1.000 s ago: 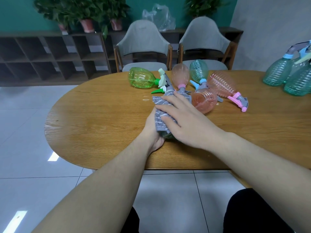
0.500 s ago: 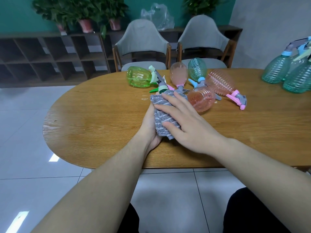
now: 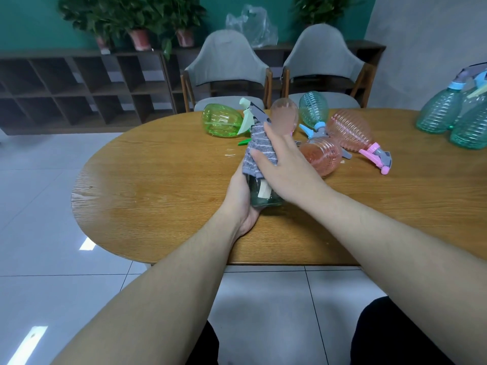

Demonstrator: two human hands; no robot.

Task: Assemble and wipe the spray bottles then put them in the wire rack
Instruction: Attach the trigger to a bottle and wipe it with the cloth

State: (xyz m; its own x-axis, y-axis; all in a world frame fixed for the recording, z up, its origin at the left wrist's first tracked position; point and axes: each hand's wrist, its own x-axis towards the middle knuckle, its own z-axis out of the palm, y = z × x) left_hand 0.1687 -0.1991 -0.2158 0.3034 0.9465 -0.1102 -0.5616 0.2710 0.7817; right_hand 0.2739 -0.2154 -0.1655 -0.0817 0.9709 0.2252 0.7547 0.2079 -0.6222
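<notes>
My left hand (image 3: 241,198) grips the base of a greenish clear spray bottle (image 3: 261,194), tilted away from me above the wooden table (image 3: 158,185). My right hand (image 3: 283,167) wraps a grey striped cloth (image 3: 257,151) round the bottle's upper part, fingers curled over the cloth. The bottle's pale green and grey spray head (image 3: 251,111) sticks out past the cloth. Behind lie a green bottle (image 3: 221,123), a pink bottle (image 3: 284,114), a teal bottle (image 3: 313,109) and two ribbed pink bottles (image 3: 347,133). The wire rack itself is not clearly visible.
Several teal spray bottles (image 3: 445,111) stand together at the table's far right. Two grey chairs (image 3: 226,72) face the far edge. A dark shelf unit (image 3: 79,85) with potted plants runs along the back wall. White tile floor lies to the left.
The bottle has been lifted and tilted up off the table. My right hand and the cloth slid up from the bottle's body toward its neck, uncovering the base in my left hand.
</notes>
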